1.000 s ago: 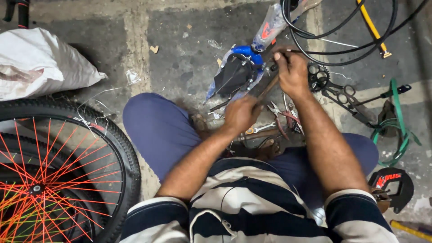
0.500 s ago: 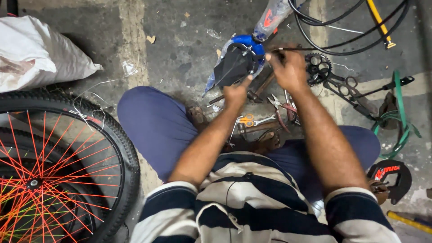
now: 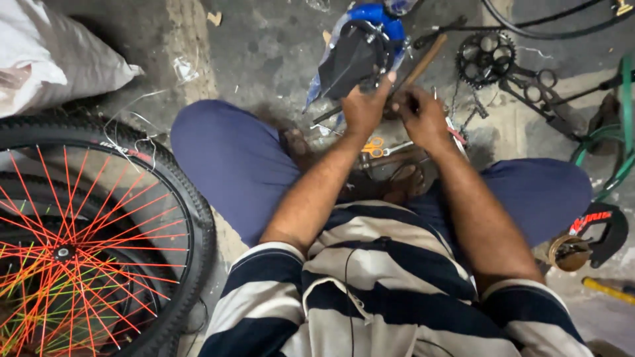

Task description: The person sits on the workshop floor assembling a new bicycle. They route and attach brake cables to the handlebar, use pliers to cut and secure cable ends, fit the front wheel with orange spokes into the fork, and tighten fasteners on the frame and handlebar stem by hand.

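- Two hands close together over the floor, between the knees, above a scatter of tools.
- Left hand (image 3: 362,109) curled shut on the black bicycle part (image 3: 354,58), fingertips hooked on its lower edge; thumb side turned toward the wooden handle (image 3: 418,66).
- Right hand (image 3: 422,118) closed around the lower end of that wooden handle, knuckles up, wrist bent slightly inward.
- Black bicycle part lying on the concrete floor (image 3: 264,46) just ahead of the hands, resting against something blue (image 3: 377,14); exact kind too hard to tell from this angle.
- Likely stiff and fairly light, hard plastic or metal by the look; edges probably firm enough for a pinch grip, best taken at the lower rim where the left fingers already sit.
- Wooden handle slanting up and right from the right fist, probably rigid, dry and easy to grip; head hidden behind the hands.
- Both forearms extended forward and converging, elbows near the striped shirt (image 3: 370,291).
- Orange-handled scissors (image 3: 374,147) on the floor just beneath the wrists.
- Black chainring (image 3: 486,58) with crank lying to the right, apart from the hands.
- Wheel with orange spokes (image 3: 86,244) at the left, beside the knee; white sack (image 3: 53,59) beyond it.
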`<action>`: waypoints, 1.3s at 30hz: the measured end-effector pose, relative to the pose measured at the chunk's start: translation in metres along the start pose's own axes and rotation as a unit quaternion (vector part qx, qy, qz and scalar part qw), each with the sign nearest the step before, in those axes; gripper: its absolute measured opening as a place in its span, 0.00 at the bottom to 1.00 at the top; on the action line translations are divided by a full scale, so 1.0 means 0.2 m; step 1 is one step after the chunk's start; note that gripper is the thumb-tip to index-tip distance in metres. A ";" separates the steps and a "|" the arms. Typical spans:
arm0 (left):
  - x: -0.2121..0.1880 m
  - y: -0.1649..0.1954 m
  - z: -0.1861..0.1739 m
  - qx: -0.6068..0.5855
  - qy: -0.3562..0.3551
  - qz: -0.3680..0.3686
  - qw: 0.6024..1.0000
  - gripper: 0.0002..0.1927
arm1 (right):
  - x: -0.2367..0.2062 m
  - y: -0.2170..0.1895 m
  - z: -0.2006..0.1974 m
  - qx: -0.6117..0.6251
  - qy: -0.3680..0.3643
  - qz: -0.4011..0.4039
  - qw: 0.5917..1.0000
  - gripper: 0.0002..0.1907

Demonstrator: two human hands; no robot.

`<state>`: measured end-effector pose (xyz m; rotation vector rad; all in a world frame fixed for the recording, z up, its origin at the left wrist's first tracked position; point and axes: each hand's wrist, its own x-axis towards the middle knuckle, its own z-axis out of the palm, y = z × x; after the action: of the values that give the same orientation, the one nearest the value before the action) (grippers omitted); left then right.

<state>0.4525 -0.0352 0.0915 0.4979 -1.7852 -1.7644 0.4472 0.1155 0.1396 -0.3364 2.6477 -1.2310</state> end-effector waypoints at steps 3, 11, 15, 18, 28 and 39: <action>0.00 0.05 0.01 -0.007 -0.004 -0.014 1.000 0.17 | -0.01 -0.02 -0.01 0.060 -0.026 -0.010 0.998 0.09; 0.04 0.07 0.00 -0.034 -0.012 -0.030 0.999 0.16 | 0.04 -0.27 -0.17 -0.040 0.036 -0.145 0.988 0.14; 0.04 0.06 0.00 0.039 -0.038 -0.003 0.999 0.18 | 0.10 -0.38 -0.31 -0.103 0.059 -0.288 0.950 0.15; 0.04 0.06 -0.01 0.040 -0.050 -0.004 0.998 0.18 | 0.16 -0.41 -0.37 -0.165 0.048 -0.347 0.922 0.16; 0.06 0.03 0.05 0.051 -0.066 -0.054 0.995 0.19 | 0.43 -0.33 -0.45 -0.227 -0.061 -0.384 0.893 0.22; 0.05 0.03 0.11 0.117 -0.081 -0.008 0.990 0.23 | 0.49 -0.32 -0.51 -0.088 -0.095 -0.412 0.902 0.18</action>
<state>0.4324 -0.0242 0.0996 0.4728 -2.1220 -1.6555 0.3326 0.1212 0.2453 -1.6411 2.4871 -1.0324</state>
